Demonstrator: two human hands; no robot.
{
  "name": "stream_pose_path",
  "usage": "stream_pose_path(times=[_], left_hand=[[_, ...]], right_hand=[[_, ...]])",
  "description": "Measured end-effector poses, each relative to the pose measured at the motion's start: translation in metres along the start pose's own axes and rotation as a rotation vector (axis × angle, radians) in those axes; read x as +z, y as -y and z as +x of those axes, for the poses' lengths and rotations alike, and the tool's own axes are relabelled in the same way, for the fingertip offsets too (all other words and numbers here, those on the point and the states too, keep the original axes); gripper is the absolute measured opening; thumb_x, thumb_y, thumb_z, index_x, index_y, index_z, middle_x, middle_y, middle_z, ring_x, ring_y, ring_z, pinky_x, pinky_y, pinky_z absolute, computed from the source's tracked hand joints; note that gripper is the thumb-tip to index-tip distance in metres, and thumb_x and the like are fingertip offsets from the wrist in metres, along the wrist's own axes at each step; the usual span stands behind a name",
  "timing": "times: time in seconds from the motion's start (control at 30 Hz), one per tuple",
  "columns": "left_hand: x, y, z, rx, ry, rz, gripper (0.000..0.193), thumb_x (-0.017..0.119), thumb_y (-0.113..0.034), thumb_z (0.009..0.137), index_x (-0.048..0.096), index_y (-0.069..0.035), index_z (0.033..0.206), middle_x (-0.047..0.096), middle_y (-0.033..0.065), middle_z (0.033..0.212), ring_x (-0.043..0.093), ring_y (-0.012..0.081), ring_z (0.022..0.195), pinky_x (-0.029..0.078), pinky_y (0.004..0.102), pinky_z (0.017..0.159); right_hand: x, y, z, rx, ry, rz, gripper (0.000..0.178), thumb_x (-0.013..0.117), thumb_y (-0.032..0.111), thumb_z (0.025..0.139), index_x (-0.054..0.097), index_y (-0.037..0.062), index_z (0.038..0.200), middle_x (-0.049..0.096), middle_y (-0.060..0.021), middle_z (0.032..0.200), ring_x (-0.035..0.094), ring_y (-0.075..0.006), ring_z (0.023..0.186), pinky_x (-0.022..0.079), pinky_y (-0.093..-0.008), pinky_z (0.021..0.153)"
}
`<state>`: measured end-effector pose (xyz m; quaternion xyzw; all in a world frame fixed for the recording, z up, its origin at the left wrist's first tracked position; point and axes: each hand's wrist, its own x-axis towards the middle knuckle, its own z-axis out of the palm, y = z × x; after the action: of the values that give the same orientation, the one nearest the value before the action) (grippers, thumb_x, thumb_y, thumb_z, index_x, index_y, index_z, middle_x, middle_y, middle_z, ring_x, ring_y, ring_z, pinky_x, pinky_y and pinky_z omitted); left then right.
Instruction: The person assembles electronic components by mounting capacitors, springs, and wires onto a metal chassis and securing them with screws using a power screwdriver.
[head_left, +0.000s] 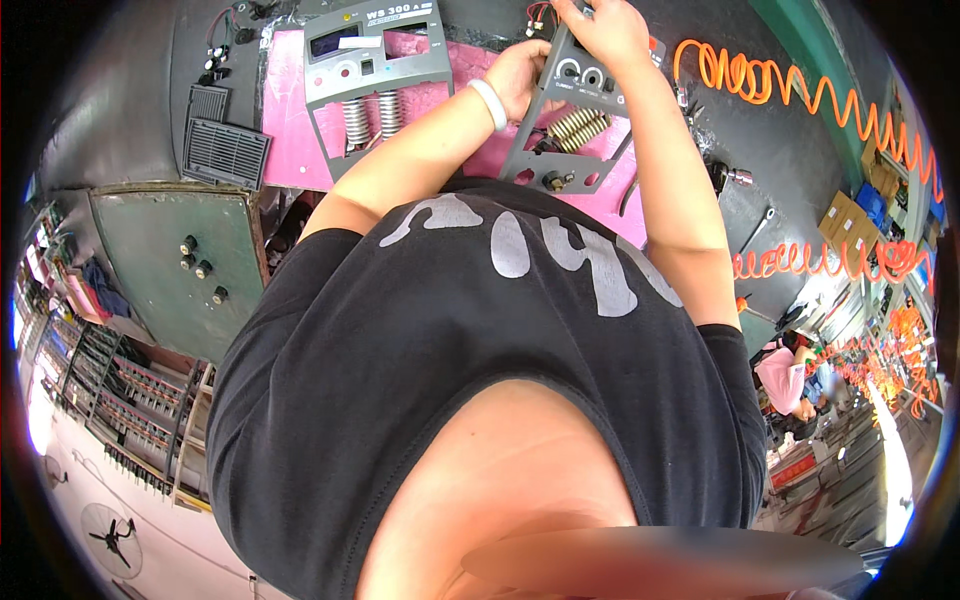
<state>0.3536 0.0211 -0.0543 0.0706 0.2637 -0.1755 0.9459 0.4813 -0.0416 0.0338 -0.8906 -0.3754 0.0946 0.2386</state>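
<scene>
Head view | left hand [518, 82]: fingers wrapped on the left edge of a grey control panel [580, 86] with knobs | right hand [614, 38]: at the panel's top; cannot tell if clamped | under the grip: pink mat [288, 130] | left of it: second grey panel [392, 76] | right: orange coiled hose [745, 76]

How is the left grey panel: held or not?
Not held: the left grey panel lies over the pink mat; the left hand and right hand are both at the other grey panel.
</scene>
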Motion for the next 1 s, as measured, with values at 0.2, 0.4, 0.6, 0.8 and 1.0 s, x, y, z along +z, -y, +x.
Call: stream_pose_path(times=[0.2, 0.4, 0.6, 0.8, 1.0], left_hand=[[0.011, 0.014, -0.013, -0.068, 0.107, -0.281, 0.023, 0.051, -0.023, 0.089, 0.056, -0.002, 0.096, 0.062, 0.0084, 0.081, 0.063, 0.0219, 0.073, 0.056, 0.0361, 0.067], [0.023, 0.026, -0.009, 0.027, 0.171, -0.277, 0.019, 0.050, -0.019, 0.089, 0.057, -0.003, 0.097, 0.063, 0.0082, 0.085, 0.064, 0.0208, 0.073, 0.055, 0.0349, 0.069], [0.032, 0.030, -0.013, 0.153, 0.047, -0.157, 0.016, 0.053, -0.016, 0.087, 0.060, -0.004, 0.095, 0.064, 0.0061, 0.082, 0.063, 0.0176, 0.069, 0.052, 0.0308, 0.065], [0.050, 0.036, -0.021, 0.284, -0.127, -0.008, 0.013, 0.054, -0.008, 0.082, 0.060, 0.000, 0.091, 0.063, 0.0090, 0.077, 0.061, 0.0170, 0.064, 0.050, 0.0300, 0.061], [0.051, 0.035, -0.023, 0.286, -0.109, 0.099, 0.016, 0.054, -0.016, 0.085, 0.060, -0.002, 0.089, 0.063, 0.0069, 0.076, 0.060, 0.0141, 0.065, 0.050, 0.0267, 0.061]], right_hand=[[-0.001, 0.002, -0.010, -0.160, -0.276, 0.075, 0.035, 0.062, 0.020, 0.076, 0.042, 0.0028, 0.053, 0.046, -0.0151, 0.054, 0.050, -0.0342, 0.054, 0.037, -0.0416, 0.050], [0.000, -0.004, -0.014, -0.082, -0.319, 0.149, 0.032, 0.061, 0.015, 0.075, 0.043, 0.0024, 0.053, 0.044, -0.0146, 0.053, 0.047, -0.0315, 0.051, 0.036, -0.0398, 0.050], [-0.003, -0.003, -0.018, -0.073, -0.318, 0.178, 0.030, 0.060, 0.013, 0.076, 0.043, 0.0021, 0.054, 0.042, -0.0144, 0.052, 0.045, -0.0303, 0.049, 0.035, -0.0382, 0.049], [-0.015, 0.004, -0.023, -0.064, -0.323, 0.166, 0.029, 0.059, 0.012, 0.077, 0.043, 0.0018, 0.055, 0.042, -0.0144, 0.053, 0.044, -0.0298, 0.049, 0.034, -0.0379, 0.048], [-0.021, 0.008, -0.027, -0.060, -0.346, 0.118, 0.031, 0.058, 0.013, 0.078, 0.043, 0.0017, 0.054, 0.041, -0.0141, 0.052, 0.046, -0.0290, 0.049, 0.034, -0.0375, 0.048]])
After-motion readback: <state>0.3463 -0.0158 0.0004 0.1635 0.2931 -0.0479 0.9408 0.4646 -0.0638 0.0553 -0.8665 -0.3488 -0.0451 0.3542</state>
